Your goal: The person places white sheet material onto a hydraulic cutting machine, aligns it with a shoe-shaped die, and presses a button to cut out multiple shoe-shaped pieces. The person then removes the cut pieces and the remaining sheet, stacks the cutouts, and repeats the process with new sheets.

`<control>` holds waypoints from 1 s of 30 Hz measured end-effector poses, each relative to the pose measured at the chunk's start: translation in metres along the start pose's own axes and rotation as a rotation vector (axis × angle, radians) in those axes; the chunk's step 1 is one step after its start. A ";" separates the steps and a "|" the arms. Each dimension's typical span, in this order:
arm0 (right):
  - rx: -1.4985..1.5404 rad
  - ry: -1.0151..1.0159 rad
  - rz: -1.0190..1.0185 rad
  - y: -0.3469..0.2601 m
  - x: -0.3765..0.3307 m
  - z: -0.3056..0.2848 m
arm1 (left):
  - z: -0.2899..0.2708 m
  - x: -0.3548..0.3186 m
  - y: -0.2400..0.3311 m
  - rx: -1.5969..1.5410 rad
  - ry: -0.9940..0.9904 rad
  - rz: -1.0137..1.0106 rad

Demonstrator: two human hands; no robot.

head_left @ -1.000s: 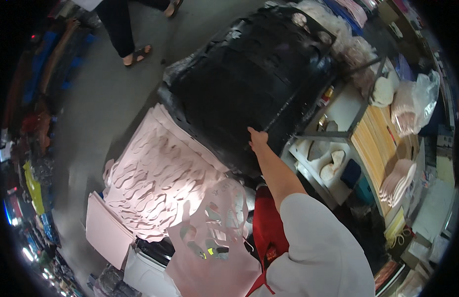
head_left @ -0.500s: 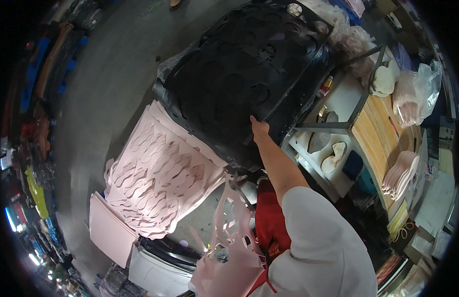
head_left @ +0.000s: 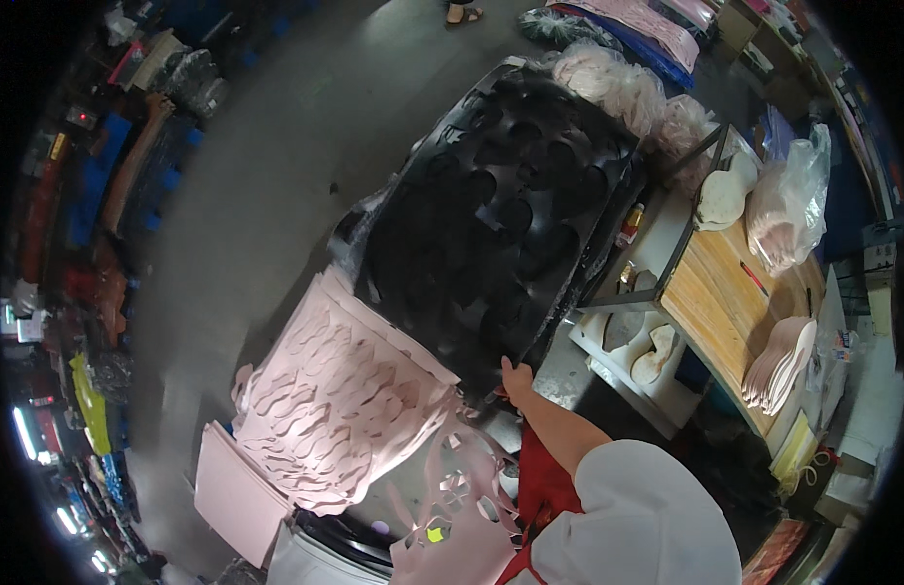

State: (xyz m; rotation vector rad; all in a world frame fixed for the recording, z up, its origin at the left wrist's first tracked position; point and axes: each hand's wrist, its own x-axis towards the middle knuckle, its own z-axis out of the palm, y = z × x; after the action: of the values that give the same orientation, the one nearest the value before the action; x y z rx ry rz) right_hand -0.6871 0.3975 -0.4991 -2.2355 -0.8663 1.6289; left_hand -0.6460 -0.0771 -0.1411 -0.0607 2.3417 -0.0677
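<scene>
My right hand is at the near right corner of a large black sheet. Its thumb shows on top, and the fingers look closed round the edge. Big rounded cut-outs run through the sheet, which lies on a dark stack. Left of my arm, a pink sheet scrap full of holes hangs close to my body; what supports it is hidden. My left hand does not show.
Pink cut sheets lie in a pile beside the black stack, with plain pink sheets nearer. To the right stands a wooden-topped table bearing stacked pink pieces and a clear bag. Plastic bags lie beyond the stack.
My right hand has come back toward me, from farther up the black sheet to its near corner. The whole view has shifted, and more floor shows beyond the stack.
</scene>
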 end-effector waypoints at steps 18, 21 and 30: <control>-0.237 -2.609 -0.794 -0.009 -0.408 0.008 | -0.064 -0.012 0.087 -0.269 0.196 0.214; -0.436 -2.690 -1.113 -0.009 -0.437 0.012 | -0.065 -0.034 0.073 -0.375 0.256 0.169; -1.415 -2.290 -1.880 0.014 -0.479 0.041 | -0.023 -0.116 -0.021 -0.595 0.506 0.025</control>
State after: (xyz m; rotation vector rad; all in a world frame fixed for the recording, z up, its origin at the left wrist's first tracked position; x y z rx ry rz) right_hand -0.8175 0.0974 -0.1461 -1.5432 2.0418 -0.8172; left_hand -0.5814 -0.0893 -0.0408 -0.3399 2.7820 0.7022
